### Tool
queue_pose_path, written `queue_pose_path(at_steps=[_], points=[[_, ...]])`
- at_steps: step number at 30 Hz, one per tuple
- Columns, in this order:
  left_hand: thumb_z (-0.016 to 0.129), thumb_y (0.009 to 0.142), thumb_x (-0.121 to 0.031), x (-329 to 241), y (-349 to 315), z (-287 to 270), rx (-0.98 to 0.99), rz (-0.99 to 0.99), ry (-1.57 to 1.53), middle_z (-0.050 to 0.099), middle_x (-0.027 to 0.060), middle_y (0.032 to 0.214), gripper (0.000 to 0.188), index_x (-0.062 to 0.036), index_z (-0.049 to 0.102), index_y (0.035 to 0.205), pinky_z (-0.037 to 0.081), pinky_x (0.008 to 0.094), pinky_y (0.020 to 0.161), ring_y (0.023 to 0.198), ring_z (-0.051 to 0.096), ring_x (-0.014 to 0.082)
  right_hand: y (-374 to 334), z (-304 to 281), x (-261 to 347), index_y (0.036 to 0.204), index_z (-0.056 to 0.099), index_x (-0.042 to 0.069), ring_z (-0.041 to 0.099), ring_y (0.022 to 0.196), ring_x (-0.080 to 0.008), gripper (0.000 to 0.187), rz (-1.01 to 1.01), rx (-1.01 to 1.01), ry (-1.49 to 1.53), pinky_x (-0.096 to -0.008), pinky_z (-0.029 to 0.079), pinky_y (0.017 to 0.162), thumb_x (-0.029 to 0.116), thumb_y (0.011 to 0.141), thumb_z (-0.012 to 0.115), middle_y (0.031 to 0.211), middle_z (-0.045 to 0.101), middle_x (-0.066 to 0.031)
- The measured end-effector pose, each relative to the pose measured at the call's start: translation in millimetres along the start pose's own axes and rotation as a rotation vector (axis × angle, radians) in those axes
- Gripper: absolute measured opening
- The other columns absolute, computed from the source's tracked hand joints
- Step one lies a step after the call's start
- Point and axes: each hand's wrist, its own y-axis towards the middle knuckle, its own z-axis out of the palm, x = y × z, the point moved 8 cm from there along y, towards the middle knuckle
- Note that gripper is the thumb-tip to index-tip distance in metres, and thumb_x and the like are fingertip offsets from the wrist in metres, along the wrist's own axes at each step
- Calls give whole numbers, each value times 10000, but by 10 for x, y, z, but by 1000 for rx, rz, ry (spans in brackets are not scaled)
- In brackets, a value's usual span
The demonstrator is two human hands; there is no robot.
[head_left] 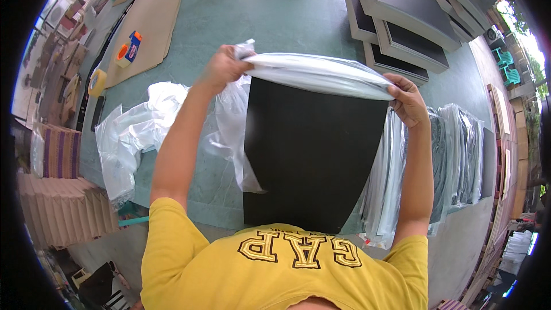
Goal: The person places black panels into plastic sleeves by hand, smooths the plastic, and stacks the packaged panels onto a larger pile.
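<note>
A black rectangular board (313,155) lies in front of me, with its near end close to my shirt. Across its far edge stretches a gathered transparent plastic bag (315,73). My left hand (225,70) is closed on the bag's left end, and my right hand (408,101) pinches its right end. Loose plastic hangs beside the board's left edge, below my left hand. How far the bag reaches over the board is hard to make out. Left of my left forearm lies a crumpled heap of plastic bags (149,112).
The green table (258,11) carries stacked dark boxes (402,23) at the far right. Plastic-wrapped panels (459,155) stand in a row along the right. At left are brown cardboard (152,23), a tape dispenser (128,50) and a tape roll (97,82).
</note>
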Motion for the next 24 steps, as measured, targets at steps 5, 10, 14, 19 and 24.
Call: queue_pose_path(at_steps=[5,10,14,19,24], points=[[516,836,-216,344,-485,310,-27,-431,-474,531,-46,826,282,-77,526,1081,445,235,646,647,468,40,-355,-504,-983,936,530,45,599,706,-122,144,198,-101,327,-245,510,592,148,867,457,835,604,-56],[561,802,-197,1333,-2185,776,135,-958,-350,528,6,736,172,-70,565,918,450,252,559,615,498,117,-2025,-234,-1878,803,576,16,553,579,-127,243,688,16,-545,-273,454,532,258,812,553,627,557,-35],[633,753,-201,1093,-2291,481,-117,-404,348,556,66,743,234,-49,564,917,453,306,571,667,552,179,-2246,-30,-1363,995,543,11,562,814,-184,461,324,-259,-975,-295,459,675,296,671,706,909,568,-106],[680,662,-158,50,-1783,1384,-61,463,697,557,114,767,290,-57,554,902,453,372,665,732,557,295,-1575,1441,-1189,1165,439,59,397,1085,-321,714,-326,202,-1247,-406,312,923,279,559,745,1166,429,-143],[652,664,-154,80,-1505,1537,73,346,470,532,164,733,230,-34,504,793,432,399,596,716,532,346,-1113,1311,-1296,1111,451,54,405,1090,-322,535,-496,11,-1260,-411,323,914,-34,590,539,1192,416,-149]])
